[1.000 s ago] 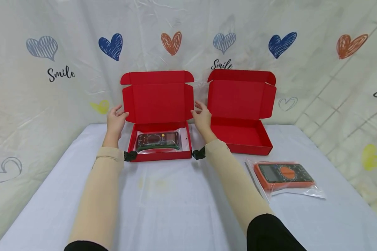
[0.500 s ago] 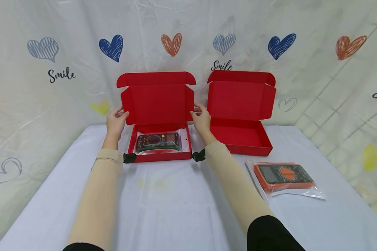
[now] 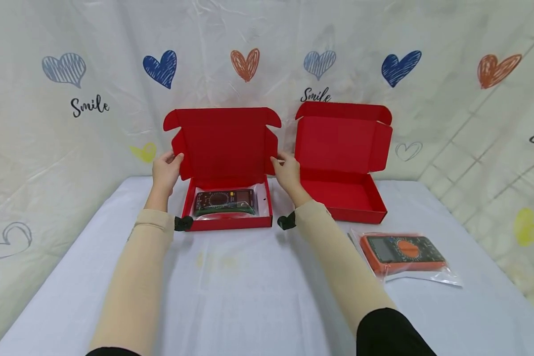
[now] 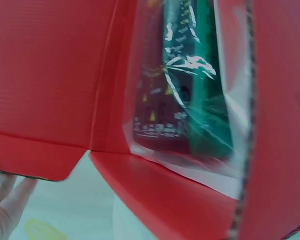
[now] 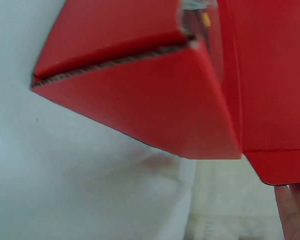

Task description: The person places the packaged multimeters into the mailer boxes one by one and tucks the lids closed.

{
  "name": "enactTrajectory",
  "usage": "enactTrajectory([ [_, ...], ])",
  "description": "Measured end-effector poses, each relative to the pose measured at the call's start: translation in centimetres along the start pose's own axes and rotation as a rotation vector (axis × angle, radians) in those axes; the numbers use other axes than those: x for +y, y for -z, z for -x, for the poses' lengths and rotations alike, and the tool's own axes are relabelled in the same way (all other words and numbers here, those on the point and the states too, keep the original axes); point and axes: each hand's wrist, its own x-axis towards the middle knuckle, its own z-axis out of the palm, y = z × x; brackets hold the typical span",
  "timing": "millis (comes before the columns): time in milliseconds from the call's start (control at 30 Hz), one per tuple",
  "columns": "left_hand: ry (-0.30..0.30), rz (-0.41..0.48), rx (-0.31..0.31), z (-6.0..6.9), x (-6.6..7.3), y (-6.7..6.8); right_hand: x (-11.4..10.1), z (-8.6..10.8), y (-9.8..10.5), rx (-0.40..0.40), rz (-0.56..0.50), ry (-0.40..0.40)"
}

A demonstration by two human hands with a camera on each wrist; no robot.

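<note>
An opened red cardboard box (image 3: pixel 227 225) holds a multimeter (image 3: pixel 224 201) with a green edge, wrapped in clear plastic. The lid (image 3: pixel 229 143) stands raised at the back and leans a little forward. On the lid's left side flap, my left hand (image 3: pixel 165 173) pinches the edge, thumb in front; its fingers (image 4: pixel 12 197) show at that flap in the left wrist view. The opposite flap is pinched by my right hand (image 3: pixel 288 173), whose fingertips (image 5: pixel 290 205) partly hide behind it in the right wrist view. The bagged multimeter (image 4: pixel 162 110) fills much of the left wrist view.
To the right stands a second red box (image 3: pixel 360 216), lid up, with nothing seen inside. In front of it lies an orange multimeter (image 3: pixel 405 254) in a clear bag. A white cloth (image 3: pixel 231 296) covers the table; a printed curtain (image 3: pixel 276 29) hangs behind.
The left box's lid has tilted forward, its top flap coming toward me and lower. Both hands have closed in on the side flaps. The second box and orange multimeter stay put.
</note>
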Motion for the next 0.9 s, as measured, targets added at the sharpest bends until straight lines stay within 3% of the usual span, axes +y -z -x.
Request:
enactTrajectory([
  [267,0.083,0.097,0.015,0.0,1.6,-0.5,-1.1,-0.4,1.2,-0.062,0.017,0.006],
  [467,0.127,0.177,0.030,0.2,1.8,-0.9,-1.0,-0.4,1.2,-0.068,0.054,0.009],
  [900,0.139,0.184,0.030,0.8,1.5,-1.0,-1.3,0.7,-0.1,-0.138,-0.088,-0.012],
])
